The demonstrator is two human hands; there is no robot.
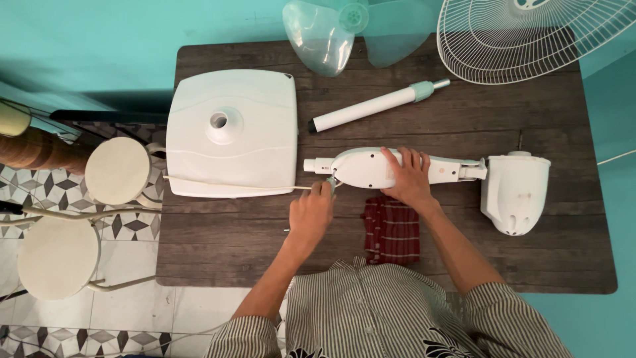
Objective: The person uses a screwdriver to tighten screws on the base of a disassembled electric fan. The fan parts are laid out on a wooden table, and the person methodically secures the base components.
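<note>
We look down at a dark wooden desk [218,245] where a standing fan lies in pieces. Our right hand [407,178] presses flat on the white control housing [364,167] of the fan's neck, fingers [405,159] spread over its top rather than curled around it. The housing lies lengthwise at the middle of the desk, its right end joined to the white motor unit [515,192]. Our left hand [311,213] is closed on a small tool with a pale green handle [329,185], its tip touching the housing's lower left edge; we cannot tell what kind of tool it is. A thin white cord [232,187] runs from that spot leftward across the square white base [230,132], which has a round socket in its middle. Above the housing, apart from it, lies a white pole with a pale green collar [377,106]. At the desk's far edge rest the clear fan blade [321,36] and the white wire grille [523,40]. A red checked cloth [391,229] lies just below our right hand. Two round cream stools [116,171] stand on the tiled floor [132,311] to the left.
</note>
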